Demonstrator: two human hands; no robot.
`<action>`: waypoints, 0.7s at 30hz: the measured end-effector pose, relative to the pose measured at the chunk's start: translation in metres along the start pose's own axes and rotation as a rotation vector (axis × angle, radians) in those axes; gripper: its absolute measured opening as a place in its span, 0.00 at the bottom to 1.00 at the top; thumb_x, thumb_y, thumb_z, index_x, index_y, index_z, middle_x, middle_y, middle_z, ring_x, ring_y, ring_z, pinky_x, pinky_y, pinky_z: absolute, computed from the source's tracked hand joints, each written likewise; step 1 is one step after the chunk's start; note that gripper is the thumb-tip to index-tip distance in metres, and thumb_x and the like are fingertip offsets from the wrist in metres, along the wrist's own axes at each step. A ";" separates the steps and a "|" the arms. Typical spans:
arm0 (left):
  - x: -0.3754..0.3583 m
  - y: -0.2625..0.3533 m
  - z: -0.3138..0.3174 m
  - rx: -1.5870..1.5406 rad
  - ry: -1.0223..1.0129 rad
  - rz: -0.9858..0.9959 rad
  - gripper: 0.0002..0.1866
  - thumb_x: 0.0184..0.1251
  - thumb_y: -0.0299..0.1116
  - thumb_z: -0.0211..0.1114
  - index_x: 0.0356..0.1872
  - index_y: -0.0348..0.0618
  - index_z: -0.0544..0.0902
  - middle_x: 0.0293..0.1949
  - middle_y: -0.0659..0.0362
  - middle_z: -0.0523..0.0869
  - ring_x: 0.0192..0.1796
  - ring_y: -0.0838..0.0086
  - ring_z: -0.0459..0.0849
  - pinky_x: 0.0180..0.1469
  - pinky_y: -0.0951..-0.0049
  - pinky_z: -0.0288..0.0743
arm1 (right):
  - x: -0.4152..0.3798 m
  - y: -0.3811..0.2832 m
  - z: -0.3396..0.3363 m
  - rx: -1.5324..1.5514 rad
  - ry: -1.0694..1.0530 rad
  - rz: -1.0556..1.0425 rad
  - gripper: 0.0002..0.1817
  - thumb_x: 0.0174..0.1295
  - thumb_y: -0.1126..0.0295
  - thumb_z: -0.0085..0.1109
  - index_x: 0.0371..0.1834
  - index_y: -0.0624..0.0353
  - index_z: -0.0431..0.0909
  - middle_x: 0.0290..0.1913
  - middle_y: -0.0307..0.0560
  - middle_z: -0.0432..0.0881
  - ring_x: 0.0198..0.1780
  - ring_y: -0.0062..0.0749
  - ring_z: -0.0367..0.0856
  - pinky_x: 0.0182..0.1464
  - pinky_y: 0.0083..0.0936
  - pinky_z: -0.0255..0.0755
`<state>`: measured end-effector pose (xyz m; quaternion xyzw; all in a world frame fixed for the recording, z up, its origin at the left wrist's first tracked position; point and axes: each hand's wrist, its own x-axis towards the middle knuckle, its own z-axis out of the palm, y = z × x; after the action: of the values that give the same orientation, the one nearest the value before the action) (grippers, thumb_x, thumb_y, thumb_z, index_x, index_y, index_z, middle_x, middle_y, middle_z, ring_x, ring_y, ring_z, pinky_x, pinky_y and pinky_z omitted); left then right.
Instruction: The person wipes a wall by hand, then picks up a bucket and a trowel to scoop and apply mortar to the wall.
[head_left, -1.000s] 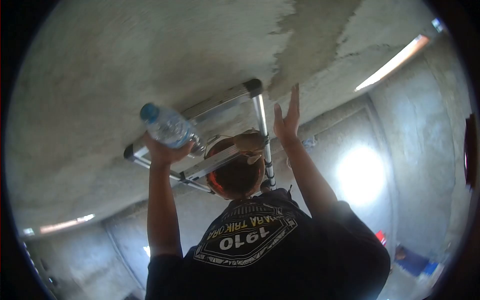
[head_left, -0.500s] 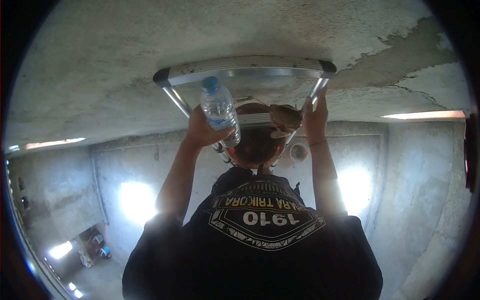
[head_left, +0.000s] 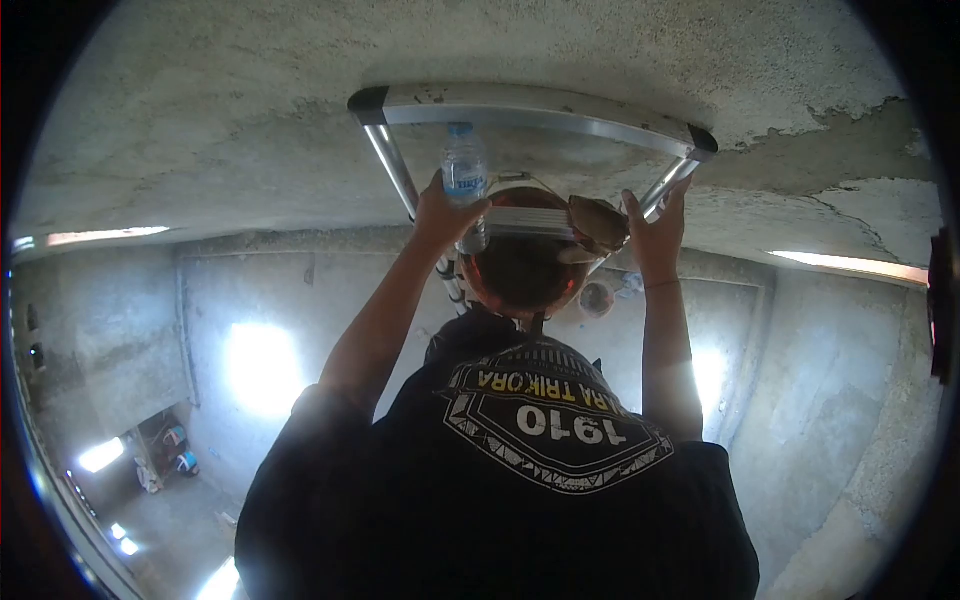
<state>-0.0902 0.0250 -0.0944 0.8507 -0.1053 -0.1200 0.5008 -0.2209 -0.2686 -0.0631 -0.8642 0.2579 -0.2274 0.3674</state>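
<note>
My left hand (head_left: pixel 443 217) is closed around a clear plastic bottle (head_left: pixel 464 170) with a blue cap, held upright beside the left rail of a metal ladder (head_left: pixel 540 107). My right hand (head_left: pixel 657 238) is at the ladder's right rail, thumb on one side and fingers on the other. Between my hands, a reddish-brown round container (head_left: pixel 525 280) shows below and behind a ladder step (head_left: pixel 530 220). A brown curved object (head_left: pixel 598 222) lies at the step's right end; what it is, I cannot tell.
Rough grey concrete (head_left: pixel 250 130) with cracked patches fills the upper view. A small round container (head_left: pixel 597 299) stands lower down, right of centre. Several items lie at the far lower left (head_left: pixel 170 455). Bright light glares on both sides.
The ladder's top has shifted right and tilted in view. The bottle and my left hand appear further right and nearer the left rail; my right hand has shifted right with its rail.
</note>
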 end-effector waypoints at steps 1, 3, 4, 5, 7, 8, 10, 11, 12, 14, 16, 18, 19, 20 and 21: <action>-0.002 -0.002 0.002 -0.002 -0.004 -0.010 0.30 0.48 0.35 0.79 0.51 0.36 0.77 0.43 0.52 0.88 0.46 0.67 0.88 0.51 0.65 0.80 | 0.000 0.001 -0.001 0.032 -0.006 0.005 0.56 0.58 0.58 0.71 0.78 0.67 0.38 0.74 0.71 0.55 0.72 0.58 0.63 0.66 0.41 0.67; 0.000 -0.006 0.003 -0.120 -0.020 0.015 0.28 0.48 0.34 0.79 0.50 0.36 0.78 0.42 0.53 0.88 0.45 0.67 0.88 0.50 0.66 0.80 | 0.001 0.002 -0.002 0.067 -0.014 0.012 0.56 0.57 0.57 0.71 0.78 0.67 0.39 0.73 0.71 0.56 0.71 0.58 0.64 0.65 0.41 0.69; -0.001 -0.005 0.003 -0.119 0.001 0.056 0.28 0.48 0.35 0.80 0.50 0.37 0.78 0.41 0.54 0.88 0.44 0.68 0.88 0.49 0.67 0.80 | 0.001 0.002 -0.004 0.053 -0.023 0.015 0.57 0.57 0.56 0.71 0.77 0.67 0.39 0.73 0.71 0.57 0.71 0.58 0.65 0.64 0.41 0.69; -0.002 -0.005 0.002 -0.118 0.000 0.053 0.28 0.48 0.35 0.80 0.50 0.37 0.78 0.41 0.54 0.88 0.44 0.68 0.88 0.49 0.67 0.80 | 0.001 0.002 -0.004 0.040 -0.031 0.017 0.57 0.57 0.55 0.72 0.77 0.68 0.39 0.72 0.71 0.58 0.70 0.58 0.65 0.63 0.41 0.70; -0.002 -0.001 -0.001 -0.091 0.081 0.131 0.29 0.48 0.37 0.80 0.49 0.36 0.78 0.40 0.53 0.88 0.42 0.68 0.88 0.48 0.67 0.80 | 0.002 0.003 -0.003 0.028 -0.024 0.020 0.57 0.56 0.55 0.72 0.77 0.68 0.39 0.72 0.71 0.58 0.70 0.58 0.66 0.63 0.41 0.70; -0.002 0.000 -0.002 -0.089 0.080 0.128 0.29 0.48 0.37 0.80 0.49 0.36 0.78 0.40 0.53 0.88 0.42 0.68 0.88 0.48 0.67 0.80 | 0.001 0.004 -0.002 0.015 -0.018 0.024 0.58 0.56 0.54 0.72 0.77 0.69 0.39 0.72 0.71 0.59 0.70 0.58 0.66 0.63 0.41 0.70; 0.001 0.001 -0.007 -0.068 0.127 0.086 0.29 0.47 0.38 0.81 0.48 0.35 0.78 0.40 0.52 0.88 0.43 0.68 0.88 0.48 0.67 0.80 | 0.001 0.004 0.000 0.011 -0.003 0.008 0.58 0.56 0.54 0.73 0.77 0.69 0.40 0.72 0.71 0.59 0.70 0.58 0.66 0.63 0.41 0.70; 0.002 0.002 -0.008 -0.068 0.124 0.086 0.29 0.47 0.38 0.81 0.48 0.35 0.78 0.40 0.52 0.88 0.43 0.68 0.88 0.48 0.67 0.80 | 0.001 0.004 0.001 0.007 0.016 -0.010 0.58 0.55 0.54 0.73 0.77 0.69 0.40 0.72 0.71 0.59 0.70 0.58 0.66 0.63 0.41 0.70; 0.002 0.003 -0.009 -0.056 0.108 0.069 0.30 0.47 0.38 0.81 0.48 0.35 0.77 0.41 0.52 0.88 0.44 0.68 0.88 0.49 0.67 0.80 | 0.001 0.004 0.001 0.006 0.016 -0.006 0.58 0.55 0.54 0.73 0.77 0.69 0.40 0.72 0.71 0.59 0.70 0.58 0.66 0.63 0.41 0.70; 0.003 -0.002 -0.008 -0.042 0.088 0.049 0.31 0.47 0.39 0.82 0.49 0.34 0.77 0.42 0.51 0.88 0.45 0.68 0.87 0.49 0.67 0.79 | 0.001 0.003 0.001 0.008 0.021 -0.030 0.58 0.55 0.55 0.73 0.77 0.69 0.41 0.72 0.71 0.59 0.70 0.58 0.66 0.62 0.41 0.71; 0.004 -0.010 -0.004 -0.005 0.141 0.088 0.35 0.42 0.38 0.81 0.52 0.35 0.75 0.43 0.50 0.86 0.46 0.64 0.87 0.49 0.65 0.79 | 0.001 0.002 -0.001 0.021 0.008 -0.022 0.58 0.54 0.55 0.74 0.77 0.70 0.41 0.72 0.71 0.59 0.70 0.58 0.65 0.63 0.41 0.71; 0.003 -0.013 -0.003 -0.008 0.135 0.101 0.36 0.44 0.38 0.82 0.54 0.35 0.74 0.45 0.51 0.85 0.47 0.65 0.86 0.51 0.65 0.79 | 0.001 0.004 -0.001 0.034 -0.001 -0.017 0.59 0.54 0.56 0.74 0.77 0.70 0.41 0.72 0.71 0.59 0.70 0.58 0.65 0.63 0.41 0.71; 0.003 -0.013 -0.003 -0.012 0.131 0.115 0.37 0.45 0.38 0.82 0.55 0.35 0.72 0.47 0.51 0.84 0.48 0.67 0.85 0.52 0.66 0.79 | 0.003 0.005 0.000 -0.001 0.009 -0.040 0.59 0.54 0.56 0.74 0.77 0.70 0.41 0.72 0.71 0.59 0.70 0.58 0.65 0.63 0.41 0.70; 0.003 -0.015 -0.002 -0.011 0.128 0.114 0.37 0.45 0.38 0.82 0.55 0.35 0.72 0.47 0.51 0.84 0.48 0.67 0.85 0.52 0.66 0.79 | 0.002 0.007 0.000 -0.036 0.017 -0.061 0.59 0.54 0.56 0.74 0.77 0.70 0.41 0.72 0.71 0.59 0.70 0.57 0.65 0.63 0.41 0.70; 0.003 -0.017 -0.001 -0.002 0.153 0.147 0.38 0.45 0.38 0.82 0.56 0.35 0.71 0.47 0.51 0.84 0.48 0.66 0.85 0.52 0.66 0.79 | 0.002 0.008 0.001 -0.036 0.017 -0.058 0.59 0.54 0.56 0.74 0.77 0.70 0.41 0.72 0.71 0.59 0.70 0.57 0.65 0.63 0.41 0.70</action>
<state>-0.0865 0.0331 -0.1090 0.8468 -0.1288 -0.0176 0.5158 -0.2213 -0.2742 -0.0696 -0.8758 0.2402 -0.2406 0.3427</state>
